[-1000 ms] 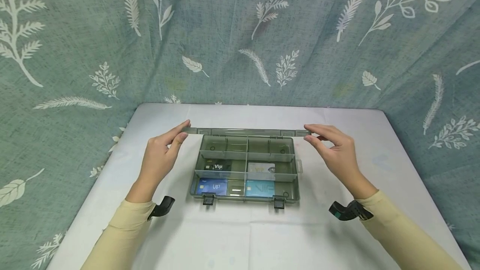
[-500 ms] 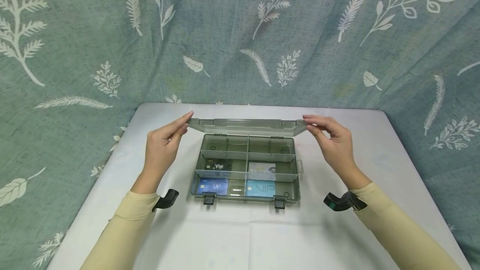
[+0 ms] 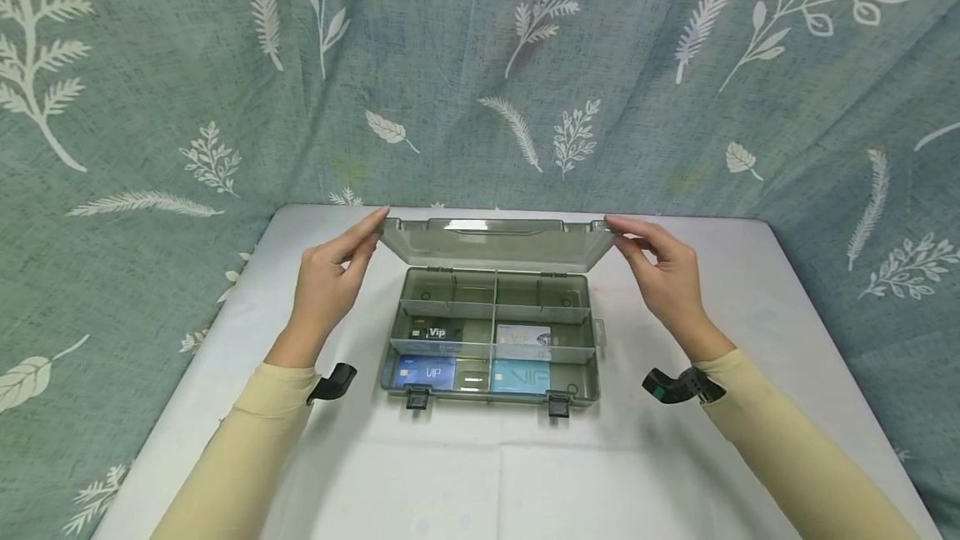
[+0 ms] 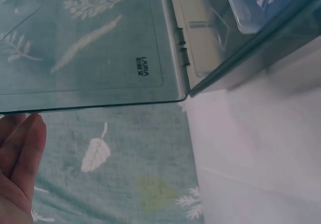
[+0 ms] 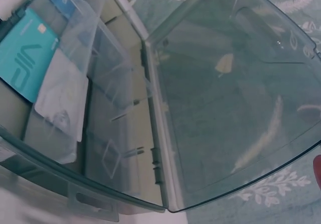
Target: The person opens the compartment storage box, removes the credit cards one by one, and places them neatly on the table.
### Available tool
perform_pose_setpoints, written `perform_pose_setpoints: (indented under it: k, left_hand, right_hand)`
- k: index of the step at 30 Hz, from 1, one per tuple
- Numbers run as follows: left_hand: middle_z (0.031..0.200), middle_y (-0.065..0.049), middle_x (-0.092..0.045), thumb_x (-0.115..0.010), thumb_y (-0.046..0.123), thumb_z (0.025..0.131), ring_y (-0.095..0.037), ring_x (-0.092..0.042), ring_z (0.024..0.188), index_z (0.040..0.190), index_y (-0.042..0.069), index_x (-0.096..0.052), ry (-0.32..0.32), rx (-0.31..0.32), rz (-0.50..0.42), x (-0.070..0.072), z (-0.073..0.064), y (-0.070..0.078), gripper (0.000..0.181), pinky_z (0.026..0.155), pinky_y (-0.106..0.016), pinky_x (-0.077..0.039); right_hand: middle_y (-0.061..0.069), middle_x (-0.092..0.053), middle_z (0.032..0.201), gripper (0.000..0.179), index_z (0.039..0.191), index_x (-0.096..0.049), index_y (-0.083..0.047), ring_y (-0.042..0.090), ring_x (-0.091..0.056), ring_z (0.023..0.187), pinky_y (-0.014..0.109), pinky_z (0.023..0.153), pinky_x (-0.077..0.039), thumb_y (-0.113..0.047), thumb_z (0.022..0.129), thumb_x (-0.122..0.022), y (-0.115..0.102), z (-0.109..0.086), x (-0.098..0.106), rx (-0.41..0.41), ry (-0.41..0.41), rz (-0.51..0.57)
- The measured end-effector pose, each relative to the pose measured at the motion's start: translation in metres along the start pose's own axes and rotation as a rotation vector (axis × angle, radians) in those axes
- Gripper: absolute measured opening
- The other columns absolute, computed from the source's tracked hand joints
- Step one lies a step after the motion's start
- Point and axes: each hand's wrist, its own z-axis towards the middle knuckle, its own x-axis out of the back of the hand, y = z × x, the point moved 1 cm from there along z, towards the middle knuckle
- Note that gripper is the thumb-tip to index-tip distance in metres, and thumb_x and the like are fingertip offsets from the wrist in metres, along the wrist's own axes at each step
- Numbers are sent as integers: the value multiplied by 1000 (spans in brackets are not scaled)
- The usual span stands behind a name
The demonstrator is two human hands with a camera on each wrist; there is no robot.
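A see-through grey-green compartment box [image 3: 493,397] lies on the table with its hinged lid [image 3: 495,248] tilted up at the back. My left hand [image 3: 327,286] holds the lid's left corner between thumb and fingers, while my right hand [image 3: 663,283] grips the right corner the same way. Inside the box, a black VIP card [image 3: 437,330] and a pale VIP card [image 3: 523,338] lie in the middle row. The front row holds a blue card [image 3: 425,373] and a teal card [image 5: 31,53]. In the right wrist view, only fingertips show at the lid's edges.
Two dark latches [image 3: 417,398] hang from the box's front edge, and a small clear tab [image 3: 600,332] sticks out on its right side. White cloth covers the table [image 3: 480,473]. A green leaf-patterned curtain [image 3: 450,90] stands close behind.
Both hands have moved up and slightly inward with the lid's free edge. The lid, edge-on a second ago, now shows its broad face leaning back. The box and cards have stayed put.
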Motion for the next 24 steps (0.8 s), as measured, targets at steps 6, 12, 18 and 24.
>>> perform_pose_setpoints:
  k: [6, 12, 18, 24]
  left_hand:
    - [130, -6, -68, -64, 3, 100, -28, -75, 85, 142, 23, -63, -6, -11, 28, -6, 9, -9, 46, 60, -24, -54]
    - [126, -8, -70, -61, 4, 102, -30, -76, 86, 144, 26, -61, -7, 10, 2, -13, 20, -16, 47, 56, -11, -39]
    - [122, -11, -72, -61, 4, 102, -29, -75, 93, 147, 29, -57, -15, 18, -8, -20, 26, -22, 52, 65, -24, -58]
    - [123, -16, -71, -61, 3, 102, -33, -75, 91, 152, 28, -51, -12, 5, -6, -25, 28, -26, 57, 71, -46, -64]
  right_hand:
    - [11, -72, 123, 37, 128, -71, -7, 8, -65, 114, 16, 91, -54, 8, 95, -66, 9, 8, -4, -46, 5, -10]
    - [11, -72, 122, 41, 135, -68, -11, 22, -66, 112, 16, 88, -54, 5, 97, -65, 18, 13, -10, -74, 16, -1]
    - [16, -71, 122, 44, 139, -63, -7, 30, -68, 109, 11, 83, -52, 6, 97, -64, 26, 16, -16, -50, 18, -17]
    - [13, -70, 126, 53, 149, -55, -15, 30, -69, 108, 10, 85, -52, 4, 100, -61, 35, 21, -19, -44, -22, -56]
